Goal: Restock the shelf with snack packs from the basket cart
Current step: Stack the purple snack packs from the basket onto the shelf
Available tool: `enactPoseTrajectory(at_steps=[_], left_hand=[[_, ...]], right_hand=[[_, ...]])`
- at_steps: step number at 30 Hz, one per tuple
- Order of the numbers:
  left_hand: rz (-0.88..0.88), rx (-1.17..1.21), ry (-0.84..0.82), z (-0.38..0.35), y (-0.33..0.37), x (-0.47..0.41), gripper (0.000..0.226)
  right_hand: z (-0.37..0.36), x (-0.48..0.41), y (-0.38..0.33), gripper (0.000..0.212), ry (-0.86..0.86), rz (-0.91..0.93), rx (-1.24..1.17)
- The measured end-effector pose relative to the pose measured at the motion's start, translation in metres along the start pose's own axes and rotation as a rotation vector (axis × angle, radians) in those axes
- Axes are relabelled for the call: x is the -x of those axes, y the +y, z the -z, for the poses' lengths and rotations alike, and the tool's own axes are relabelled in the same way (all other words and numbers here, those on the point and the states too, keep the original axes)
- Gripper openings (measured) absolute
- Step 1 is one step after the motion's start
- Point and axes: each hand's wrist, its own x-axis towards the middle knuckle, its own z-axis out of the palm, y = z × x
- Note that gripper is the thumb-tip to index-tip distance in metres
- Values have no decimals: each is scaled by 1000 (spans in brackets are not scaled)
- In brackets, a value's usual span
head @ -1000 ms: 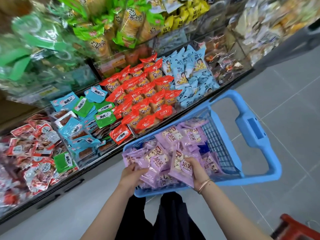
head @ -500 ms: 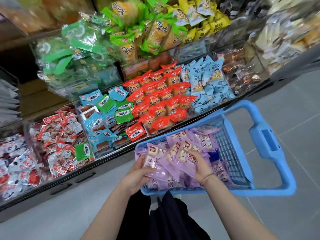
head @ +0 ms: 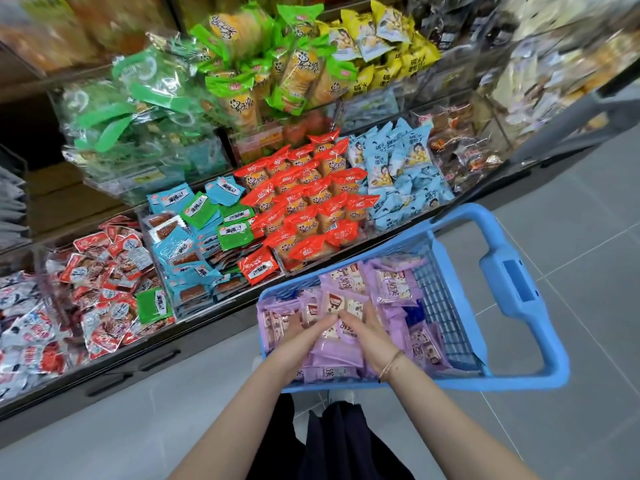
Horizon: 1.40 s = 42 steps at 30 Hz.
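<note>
A blue basket cart (head: 519,379) stands on the floor in front of me, filled with purple snack packs (head: 394,289). Both hands are down inside the basket over the pile. My left hand (head: 304,337) and my right hand (head: 367,332) meet fingertip to fingertip, clasping a bunch of the purple packs between them. The right wrist wears a thin bracelet. The shelf (head: 214,306) with its open bins lies to the left and beyond the basket.
Shelf bins hold red packs (head: 308,202), light blue packs (head: 401,171), teal and green sachets (head: 194,233), red-and-white sachets (head: 100,282). Upper tier has green and yellow bags (head: 277,71). Grey tiled floor (head: 571,265) runs right of the cart.
My hands have come together in the middle of the basket, gathering purple packs between them. The view has tilted up slightly, showing more of the upper shelf.
</note>
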Motion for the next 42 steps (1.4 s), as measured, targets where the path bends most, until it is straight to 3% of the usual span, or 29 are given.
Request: enactPoseTrajectory(at_steps=[2,6,8,11,14,16,19,23,28,31,34,38,42], left_hand=[[-8,-32,51,-8,1,-4,143],[-16,-20,52,-7,-3,-17,120],[-7,7,52,-4,-6,-17,110],[17,48,84,4,-14,-15,105],[54,143,147,20,-21,-14,108],[72,208,179,28,-25,-11,105],[76,246,241,38,-32,-7,87],[53,257,293,50,-44,-3,83],[36,290,271,51,-44,-4,81],[12,304,226,40,-35,-3,77],[-32,337,190,26,-27,-1,70],[-74,416,190,18,-28,7,70],[-98,405,291,32,-37,24,87]], right_hand=[[-3,-1,5,97,-13,-36,12],[4,-8,6,56,-49,-35,-185],[18,-10,10,47,-89,-32,-183],[52,-15,28,31,183,-66,89],[88,-22,54,35,470,-202,437],[105,-30,71,45,443,-291,595],[112,-42,87,77,353,-394,796],[109,-53,95,84,433,-413,722],[116,-44,81,35,558,-357,630],[131,-25,68,21,601,-250,413],[151,-7,58,7,572,-152,186],[165,7,45,12,455,-147,10],[157,16,32,10,349,-118,33]])
